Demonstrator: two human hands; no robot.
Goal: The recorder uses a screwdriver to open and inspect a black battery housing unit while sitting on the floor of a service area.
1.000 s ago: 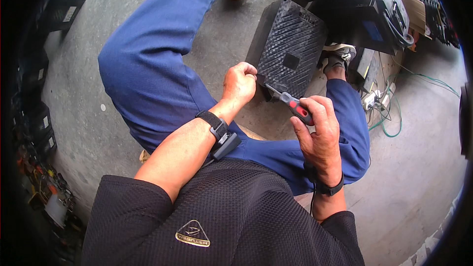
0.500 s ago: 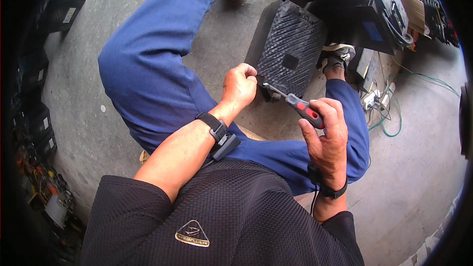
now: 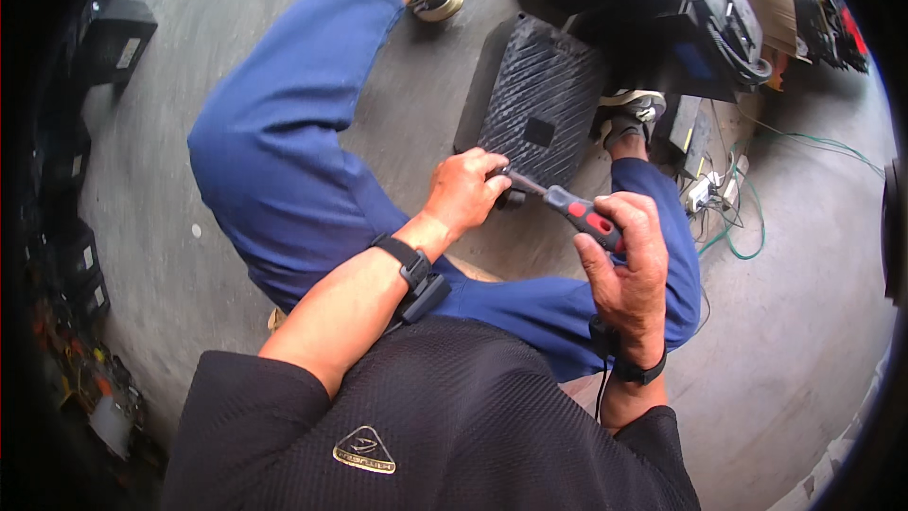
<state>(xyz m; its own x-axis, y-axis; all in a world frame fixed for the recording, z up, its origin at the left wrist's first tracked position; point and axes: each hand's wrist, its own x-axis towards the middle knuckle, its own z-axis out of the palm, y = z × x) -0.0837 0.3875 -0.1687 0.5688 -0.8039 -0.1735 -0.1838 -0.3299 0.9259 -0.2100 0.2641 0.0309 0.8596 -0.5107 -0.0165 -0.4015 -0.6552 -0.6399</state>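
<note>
My right hand (image 3: 629,260) is closed around the grey, black and red handle of a screwdriver (image 3: 582,216), its shaft pointing left and away from me. At the screwdriver's tip, the fingers of my left hand (image 3: 462,191) are pinched together. Whatever they hold is hidden or too small to make out. Just beyond both hands, a black plastic case (image 3: 558,66) with diagonal ribs and a small square patch lies on the floor between my feet. The left fingers overlap its near edge in the picture; touch cannot be told.
Black box-shaped equipment (image 3: 724,28) with a coiled cable stands beyond my right foot. A power strip (image 3: 702,193) and green cable (image 3: 757,227) lie on the floor at the right. Several black boxes (image 3: 115,33) line the left side, with mixed parts (image 3: 109,402) nearer me.
My left hand has moved slightly right, and its pinched fingers now meet the screwdriver's tip. The right hand has stayed nearly still. The view has shifted a little.
</note>
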